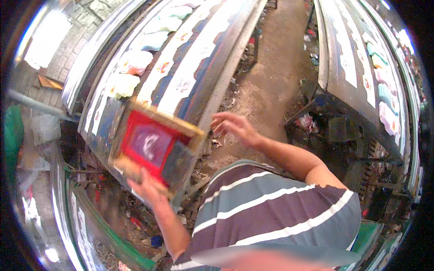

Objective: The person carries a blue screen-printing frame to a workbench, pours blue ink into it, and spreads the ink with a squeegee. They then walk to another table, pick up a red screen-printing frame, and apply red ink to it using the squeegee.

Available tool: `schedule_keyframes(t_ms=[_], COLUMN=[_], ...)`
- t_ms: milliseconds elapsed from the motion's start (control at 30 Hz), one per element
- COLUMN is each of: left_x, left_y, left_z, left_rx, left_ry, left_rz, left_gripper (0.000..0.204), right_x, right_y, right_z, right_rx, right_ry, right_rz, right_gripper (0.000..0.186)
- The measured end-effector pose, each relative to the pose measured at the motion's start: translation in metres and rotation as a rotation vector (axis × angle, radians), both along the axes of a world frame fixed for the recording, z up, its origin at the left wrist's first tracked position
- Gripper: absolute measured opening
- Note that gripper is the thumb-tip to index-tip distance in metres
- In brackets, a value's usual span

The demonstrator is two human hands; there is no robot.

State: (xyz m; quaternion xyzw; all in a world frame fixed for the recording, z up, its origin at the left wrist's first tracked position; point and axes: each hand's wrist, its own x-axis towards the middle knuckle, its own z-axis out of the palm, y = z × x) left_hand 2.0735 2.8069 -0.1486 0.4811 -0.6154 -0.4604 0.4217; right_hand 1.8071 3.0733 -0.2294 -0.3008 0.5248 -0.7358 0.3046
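A wooden screen frame (193,128) with a red-bordered mesh (149,144), purple in the middle with a pale design, lies tilted across the near end of the left long table (212,90). My left hand (149,189) grips its lower wooden edge, slightly blurred by motion. Strips of white pieces with small coloured designs (181,86) run along the table beyond the frame. My right hand (233,126) is raised just right of the frame’s upper corner, fingers apart and loosely bent, holding nothing.
Piles of pastel pieces (133,63) line the left table. Another long table (339,77) on the right bears similar strips and pieces. A dirt aisle (271,77) with litter runs between them. A grey pipe (36,101) and green-edged benches (117,239) are at the left.
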Motion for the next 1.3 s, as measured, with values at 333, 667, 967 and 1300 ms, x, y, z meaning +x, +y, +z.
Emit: schedule_keyframes(t_ms=[333,667,967,1300], left_x=[-0.284,-0.407,-0.437,-0.393], left_y=[0.172,0.352,0.479,0.7], left_z=[0.003,-0.007,-0.051,-0.046], left_rx=[0.214,0.544,0.663,0.411], left_ry=[0.283,0.238,0.027,-0.296], left_rz=[-1.097,-1.75,-2.091,-2.354], left_gripper=[0.073,0.073,0.045,0.049], right_x=[-0.014,0.032,0.034,0.128], right_y=[0.222,0.321,0.417,0.535], right_z=[0.031,0.03,0.031,-0.005], right_rx=[-0.325,-0.431,-0.414,-0.419], right_ry=[-0.183,-0.252,-0.139,-0.131], right_rz=[-0.581,-1.438,-1.755,-2.12], right_gripper=[0.071,0.055,0.049,0.048])
